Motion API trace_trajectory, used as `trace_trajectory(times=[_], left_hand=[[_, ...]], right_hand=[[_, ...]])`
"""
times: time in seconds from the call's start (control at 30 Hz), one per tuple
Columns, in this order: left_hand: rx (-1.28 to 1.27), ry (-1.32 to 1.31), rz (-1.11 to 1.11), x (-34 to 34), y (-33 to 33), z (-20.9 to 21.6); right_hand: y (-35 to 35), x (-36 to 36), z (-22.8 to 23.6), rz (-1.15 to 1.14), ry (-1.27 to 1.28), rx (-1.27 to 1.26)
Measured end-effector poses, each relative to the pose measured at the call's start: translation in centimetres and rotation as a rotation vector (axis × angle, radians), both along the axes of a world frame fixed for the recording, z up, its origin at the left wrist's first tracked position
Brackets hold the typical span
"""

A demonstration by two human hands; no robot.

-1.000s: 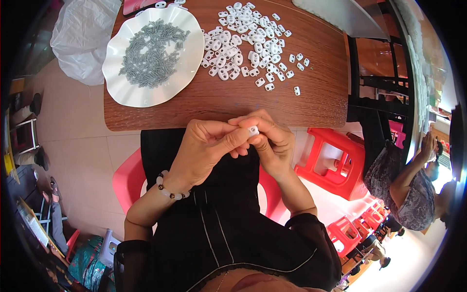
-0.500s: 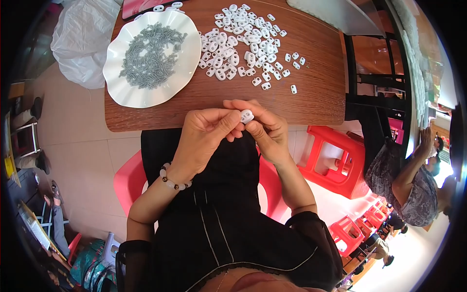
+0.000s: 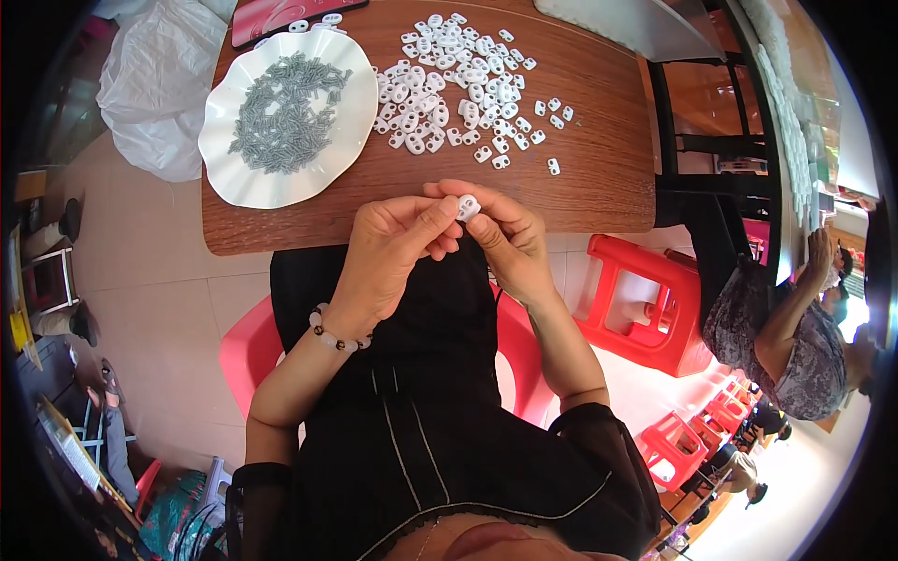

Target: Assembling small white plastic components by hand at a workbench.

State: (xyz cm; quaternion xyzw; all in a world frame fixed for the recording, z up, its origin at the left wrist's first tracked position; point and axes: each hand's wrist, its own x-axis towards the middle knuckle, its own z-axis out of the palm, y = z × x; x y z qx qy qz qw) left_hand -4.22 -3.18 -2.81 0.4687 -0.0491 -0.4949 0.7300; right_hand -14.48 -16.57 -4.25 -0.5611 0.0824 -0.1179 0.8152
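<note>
Both hands meet just in front of the table's near edge, pinching one small white two-hole cord lock between thumbs and fingers. My left hand grips it from the left, its fingertips curled below it. From the right, my right hand has its thumb and forefinger on the same piece. Whether a smaller part is hidden between the fingers I cannot tell. Beyond the hands lies a loose pile of white plastic cord-lock parts. A white wavy-rimmed plate at left carries many small grey coil springs.
The brown wooden table bears all this. At its far left edge lies a pink, dark-edged flat object beside several white parts. A white plastic bag hangs left. A red stool stands right; another person sits beyond.
The view has shifted slightly. Both hands still pinch the cord lock, which now appears turned a little and slightly higher in the picture.
</note>
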Motion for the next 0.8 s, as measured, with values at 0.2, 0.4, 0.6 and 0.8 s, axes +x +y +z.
trace_trajectory(times=[0.2,0.4,0.6,0.8], left_hand=[[-0.008,-0.011,-0.001,0.05,0.03,-0.36],[-0.025,-0.001,0.008,-0.06,0.05,-0.47],[-0.005,-0.059,-0.001,-0.17,0.08,-0.32],[0.005,-0.130,-0.006,-0.55,0.18,-0.16]], right_hand=[[-0.04,0.03,-0.01,-0.005,0.025,0.005],[0.08,0.08,0.12,-0.011,0.010,0.034],[-0.04,-0.03,0.04,-0.031,0.010,-0.026],[0.04,-0.24,-0.28,-0.055,0.009,-0.016]])
